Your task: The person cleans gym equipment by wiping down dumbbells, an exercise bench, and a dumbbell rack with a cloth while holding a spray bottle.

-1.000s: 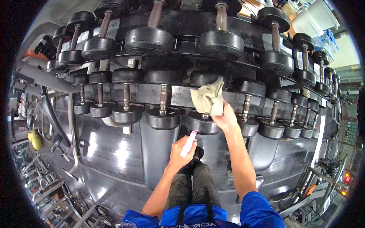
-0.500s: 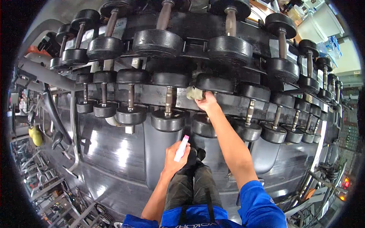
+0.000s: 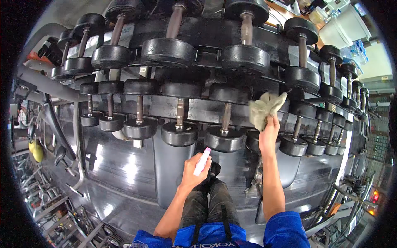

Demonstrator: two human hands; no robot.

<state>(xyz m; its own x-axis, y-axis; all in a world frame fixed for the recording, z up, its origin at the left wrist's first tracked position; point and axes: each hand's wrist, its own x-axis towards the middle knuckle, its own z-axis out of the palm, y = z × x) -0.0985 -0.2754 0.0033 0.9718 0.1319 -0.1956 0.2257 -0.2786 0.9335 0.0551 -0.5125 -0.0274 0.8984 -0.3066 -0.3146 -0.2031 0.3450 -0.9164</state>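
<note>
My left hand (image 3: 195, 169) is closed around a white bottle with a pink tip (image 3: 202, 161), below the front row of dumbbells. A crumpled beige cloth (image 3: 264, 110) is in my right hand (image 3: 269, 134), over a black dumbbell (image 3: 255, 141) whose handle is hidden behind cloth and hand. To its left, the neighbouring dumbbell (image 3: 224, 138) lies on the lower rack with its metal handle uncovered. Another dumbbell (image 3: 179, 134) rests further left.
An upper row of larger dumbbells (image 3: 245, 58) runs behind the lower one. Grey padded benches (image 3: 167, 165) stand beneath the rack. Gym machine frames (image 3: 78, 144) are at the left; white containers (image 3: 345, 27) sit at the upper right.
The right hand and cloth have moved right, from the dumbbell in front of me to the one beside it. My left hand still holds the bottle and has shifted only slightly.
</note>
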